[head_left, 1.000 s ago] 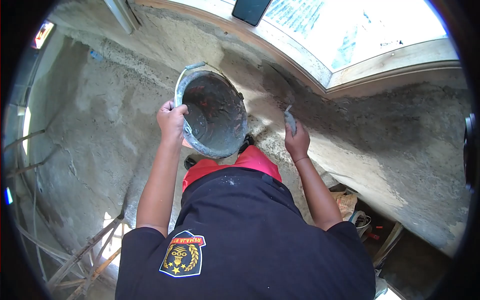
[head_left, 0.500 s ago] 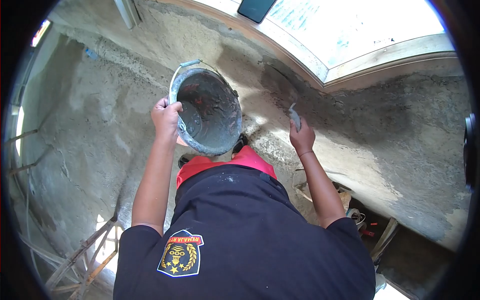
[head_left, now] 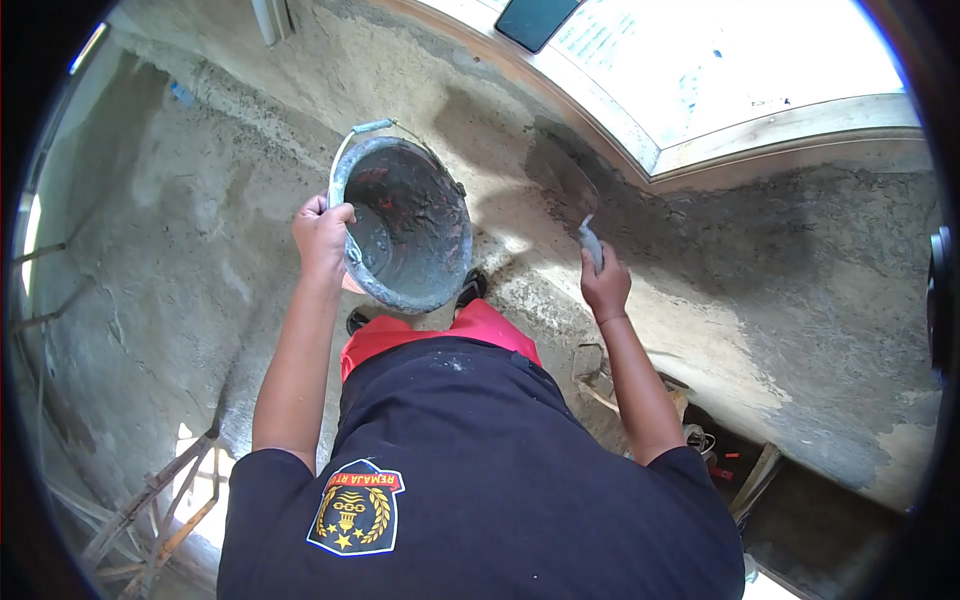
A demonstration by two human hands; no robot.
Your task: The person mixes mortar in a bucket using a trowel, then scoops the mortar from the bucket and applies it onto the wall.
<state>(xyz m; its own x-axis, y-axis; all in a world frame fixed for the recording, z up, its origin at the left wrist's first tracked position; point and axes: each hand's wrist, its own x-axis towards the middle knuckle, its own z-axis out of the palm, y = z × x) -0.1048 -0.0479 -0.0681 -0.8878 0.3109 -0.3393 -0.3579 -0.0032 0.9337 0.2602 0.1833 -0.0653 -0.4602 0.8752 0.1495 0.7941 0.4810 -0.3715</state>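
My left hand [head_left: 322, 238] grips the rim of a mortar-stained bucket [head_left: 415, 230], which is tilted so that its inside shows, with some wet grey residue in it. The bucket's wire handle with its pale grip stands up over the far rim. To the right, my right hand [head_left: 606, 284] is closed around the grey handle of a trowel [head_left: 591, 245]. The trowel's blade is hard to make out against the dark, damp patch of wall [head_left: 690, 240] below the window frame.
A phone [head_left: 535, 20] lies on the window frame [head_left: 790, 125] at the top. Wooden and metal poles [head_left: 150, 510] stand at the lower left. Several items, among them a cable, sit in a dark recess [head_left: 720, 440] at the lower right. A pipe [head_left: 266, 20] is at the upper left.
The bucket and my left hand have shifted slightly left in view. My right hand with the trowel has moved a little right and down. Both grips are unchanged.
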